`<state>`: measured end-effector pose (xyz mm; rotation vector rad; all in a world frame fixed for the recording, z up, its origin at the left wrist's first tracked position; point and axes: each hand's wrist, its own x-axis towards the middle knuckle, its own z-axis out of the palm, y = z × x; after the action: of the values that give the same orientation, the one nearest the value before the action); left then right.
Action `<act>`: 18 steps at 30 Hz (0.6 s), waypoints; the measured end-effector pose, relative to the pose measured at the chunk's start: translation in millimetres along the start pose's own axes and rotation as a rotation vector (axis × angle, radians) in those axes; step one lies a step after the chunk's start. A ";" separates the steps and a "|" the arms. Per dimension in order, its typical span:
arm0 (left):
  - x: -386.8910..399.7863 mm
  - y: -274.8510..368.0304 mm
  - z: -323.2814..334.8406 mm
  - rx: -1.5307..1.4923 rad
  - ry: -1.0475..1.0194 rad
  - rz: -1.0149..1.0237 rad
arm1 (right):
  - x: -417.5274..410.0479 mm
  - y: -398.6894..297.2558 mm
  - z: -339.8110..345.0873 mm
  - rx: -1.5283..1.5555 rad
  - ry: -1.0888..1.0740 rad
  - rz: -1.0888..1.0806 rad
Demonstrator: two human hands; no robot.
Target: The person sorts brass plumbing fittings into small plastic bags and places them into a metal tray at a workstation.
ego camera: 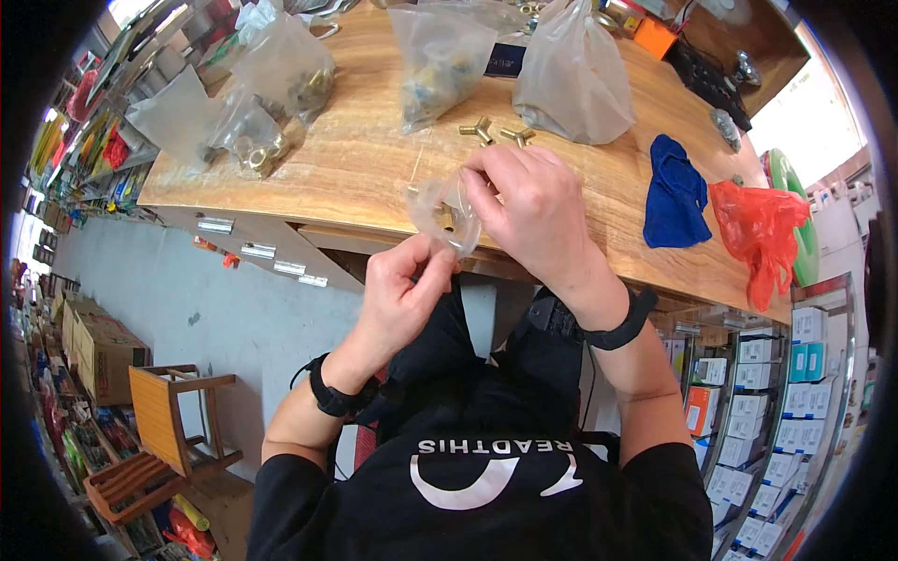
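Just over the desk's front edge, my left hand (410, 284) pinches the lower edge of a small clear plastic bag (463, 235). My right hand (526, 203) grips the same bag at its upper right side. A brass fitting (447, 219) shows inside it. Beyond my right hand, brass Y-shaped fittings (478, 130) lie on the wooden desk (365, 154), one of them partly hidden by the fingers. Farther back stand a plastic bag of fittings (438, 77) and a tied, cloudy plastic bag (575, 84).
At the left of the desk are more bags of metal fittings (259, 151). A blue cloth (673, 193) and a red plastic bag (761, 224) lie at the right. Drawers (238, 238) line the desk front. A wooden chair (158, 414) stands at lower left, shelved boxes (754, 407) at right.
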<state>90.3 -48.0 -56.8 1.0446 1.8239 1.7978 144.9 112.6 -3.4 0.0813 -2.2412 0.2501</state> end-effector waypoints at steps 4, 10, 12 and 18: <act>11.8 20.4 -17.9 0.401 0.194 0.483 | 6.3 2.8 -4.0 0.044 -0.043 -0.005; 43.5 50.9 -47.1 1.002 -0.229 0.856 | 11.5 6.9 -8.1 0.111 -0.084 -0.103; 46.1 48.6 -56.0 1.051 -0.291 0.819 | 11.2 4.7 -14.6 0.091 -0.130 -0.082; 50.1 57.7 -61.1 1.088 -0.338 0.713 | 6.7 49.9 -34.9 0.139 -0.315 0.255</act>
<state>27.8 -59.3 17.6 2.4324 2.3583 0.6152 160.1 168.8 15.6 -0.0985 -2.5450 0.5651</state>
